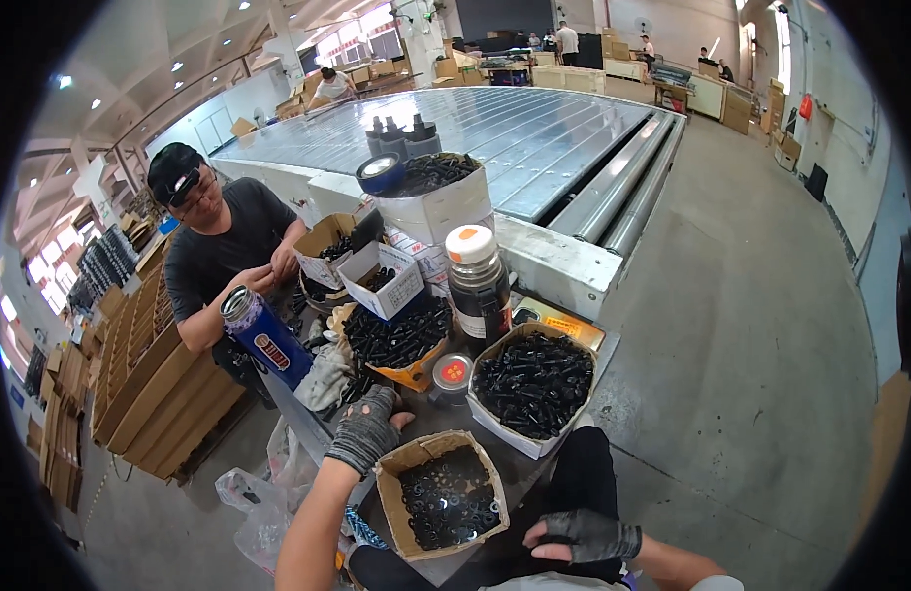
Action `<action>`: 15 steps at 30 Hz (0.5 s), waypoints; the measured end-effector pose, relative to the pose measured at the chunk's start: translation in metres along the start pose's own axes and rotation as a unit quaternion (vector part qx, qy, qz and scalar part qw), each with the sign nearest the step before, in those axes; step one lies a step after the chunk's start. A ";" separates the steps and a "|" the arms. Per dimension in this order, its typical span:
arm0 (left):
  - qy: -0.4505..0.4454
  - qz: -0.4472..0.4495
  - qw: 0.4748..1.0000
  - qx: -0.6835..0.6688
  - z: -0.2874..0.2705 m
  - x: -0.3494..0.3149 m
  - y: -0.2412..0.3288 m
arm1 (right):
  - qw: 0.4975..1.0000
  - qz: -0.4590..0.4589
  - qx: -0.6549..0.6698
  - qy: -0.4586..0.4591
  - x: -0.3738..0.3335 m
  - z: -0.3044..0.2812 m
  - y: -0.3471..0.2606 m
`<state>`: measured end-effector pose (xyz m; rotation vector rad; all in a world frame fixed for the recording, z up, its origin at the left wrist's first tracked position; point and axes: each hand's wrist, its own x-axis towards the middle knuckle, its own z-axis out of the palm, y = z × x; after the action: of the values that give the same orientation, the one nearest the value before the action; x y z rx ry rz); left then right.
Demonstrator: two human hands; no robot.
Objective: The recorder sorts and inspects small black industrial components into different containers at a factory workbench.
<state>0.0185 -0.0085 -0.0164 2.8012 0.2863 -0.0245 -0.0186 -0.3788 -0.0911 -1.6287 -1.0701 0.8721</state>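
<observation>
At the lower right of the frame, we are holding our gloved right hand (579,537) over the lap, its fingers curling narrowly; whether it is gripping anything, we cannot tell. At lower centre, an open carton (389,492) is containing small black rings (451,497). Above its upper left corner, our gloved left hand (370,428) is reaching beside loose black parts (357,384); its fingertips are partly hiding, so we cannot tell its grip. Near centre, an orange-edged box (416,374) is holding similar parts, and a white-sided carton (505,430) of dark pieces is standing to its right. At centre left, a blue bottle (268,335) is standing before a co-worker (224,236). Toward the top, a slatted metal surface (515,128) is stretching away.
</observation>
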 end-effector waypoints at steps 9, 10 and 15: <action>0.000 0.037 0.999 -0.009 0.008 -0.007 -0.022 | 0.848 -0.203 -0.385 0.303 0.039 -0.099 -0.104; -0.001 0.032 0.999 -0.020 0.012 -0.004 -0.026 | 0.846 -0.171 -0.408 0.297 0.051 -0.112 -0.114; 0.002 0.035 0.995 -0.089 0.005 -0.009 -0.019 | 0.819 -0.213 -0.469 0.252 0.098 -0.152 -0.112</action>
<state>0.0063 0.0061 -0.0268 2.6325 0.1816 0.0213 0.1264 -0.3209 0.0529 -2.0761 -1.4794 -0.4950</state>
